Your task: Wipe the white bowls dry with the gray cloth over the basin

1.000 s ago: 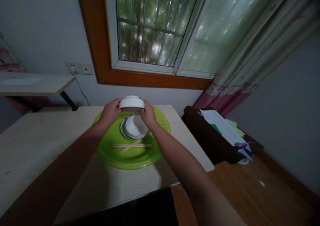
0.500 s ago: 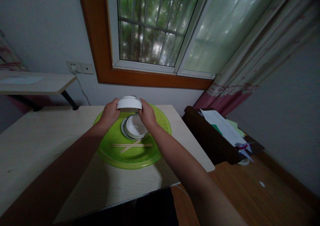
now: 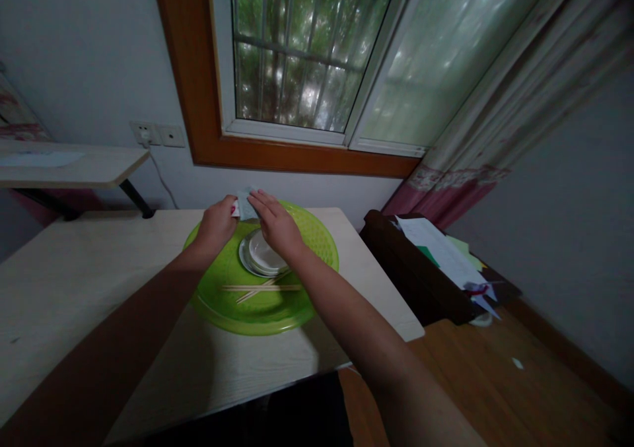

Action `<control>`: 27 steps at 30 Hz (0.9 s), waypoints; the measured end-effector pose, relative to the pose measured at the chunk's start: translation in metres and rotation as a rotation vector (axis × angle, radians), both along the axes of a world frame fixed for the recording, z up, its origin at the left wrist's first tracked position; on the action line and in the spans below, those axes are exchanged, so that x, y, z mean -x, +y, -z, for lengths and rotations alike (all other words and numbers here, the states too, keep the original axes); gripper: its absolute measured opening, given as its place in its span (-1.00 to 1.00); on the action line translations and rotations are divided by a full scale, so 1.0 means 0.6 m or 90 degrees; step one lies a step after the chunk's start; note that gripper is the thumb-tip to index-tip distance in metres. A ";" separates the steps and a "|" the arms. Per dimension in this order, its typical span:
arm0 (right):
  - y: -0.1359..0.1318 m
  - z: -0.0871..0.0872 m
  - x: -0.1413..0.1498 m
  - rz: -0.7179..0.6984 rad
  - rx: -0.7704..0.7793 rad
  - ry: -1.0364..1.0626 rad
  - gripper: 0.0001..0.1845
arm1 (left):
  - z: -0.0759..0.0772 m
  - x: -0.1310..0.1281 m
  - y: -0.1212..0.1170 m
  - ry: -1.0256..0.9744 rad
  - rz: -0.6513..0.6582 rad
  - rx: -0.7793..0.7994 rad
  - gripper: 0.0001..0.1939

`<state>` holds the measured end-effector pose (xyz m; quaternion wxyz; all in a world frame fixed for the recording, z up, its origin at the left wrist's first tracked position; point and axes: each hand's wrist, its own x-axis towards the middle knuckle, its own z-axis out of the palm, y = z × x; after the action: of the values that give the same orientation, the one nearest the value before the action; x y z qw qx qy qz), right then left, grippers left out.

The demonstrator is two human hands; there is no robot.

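My left hand (image 3: pixel 218 222) is closed on the rim of a white bowl (image 3: pixel 235 208), of which a small part with a red mark shows. A pale grey-blue cloth (image 3: pixel 246 205) and my right hand (image 3: pixel 278 226) cover the rest of it. The fingers of my right hand lie close together over the cloth, pressing it against the bowl. Below the hands, several white dishes (image 3: pixel 265 255) are stacked in a round green plastic tray (image 3: pixel 257 321). Wooden chopsticks (image 3: pixel 262 288) lie crossed in front of the stack.
The tray stands on a pale wooden table (image 3: pixel 163 361). At the left is a raised shelf (image 3: pixel 99 170) on black legs. To the right, papers (image 3: pixel 440 249) lie on a dark brown piece of furniture (image 3: pixel 391 262). A window and wall are behind the table.
The bowl, before held upside down between both hands, is now turned and mostly hidden. My right hand has moved left and up across it, with the cloth now in plain view.
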<state>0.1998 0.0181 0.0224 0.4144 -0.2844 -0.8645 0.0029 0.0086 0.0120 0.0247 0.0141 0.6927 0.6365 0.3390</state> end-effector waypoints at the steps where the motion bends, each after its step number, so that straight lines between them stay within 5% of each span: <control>1: 0.002 -0.001 -0.002 0.006 0.007 0.008 -0.32 | 0.001 0.001 0.001 -0.017 -0.002 0.000 -0.62; 6: 0.013 -0.004 -0.016 0.099 0.091 0.072 -0.36 | 0.002 0.003 0.005 -0.090 0.004 0.010 -0.62; 10: 0.019 -0.003 -0.022 0.209 0.183 0.094 -0.58 | -0.002 -0.001 0.004 -0.163 0.029 0.017 -0.61; 16: 0.025 0.002 -0.029 0.305 0.254 0.067 -0.73 | 0.001 -0.005 0.005 -0.286 0.136 0.068 -0.44; 19: 0.027 0.002 -0.030 0.311 0.259 0.076 -0.68 | 0.014 -0.002 0.015 -0.373 0.208 0.077 -0.37; 27: 0.023 -0.001 -0.031 0.262 0.301 0.160 -0.33 | 0.033 0.002 0.032 -0.591 0.215 0.106 -0.31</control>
<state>0.2183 0.0321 0.0233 0.4321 -0.5386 -0.7066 0.1545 0.0072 0.0312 0.0051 0.4057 0.5586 0.4671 0.5524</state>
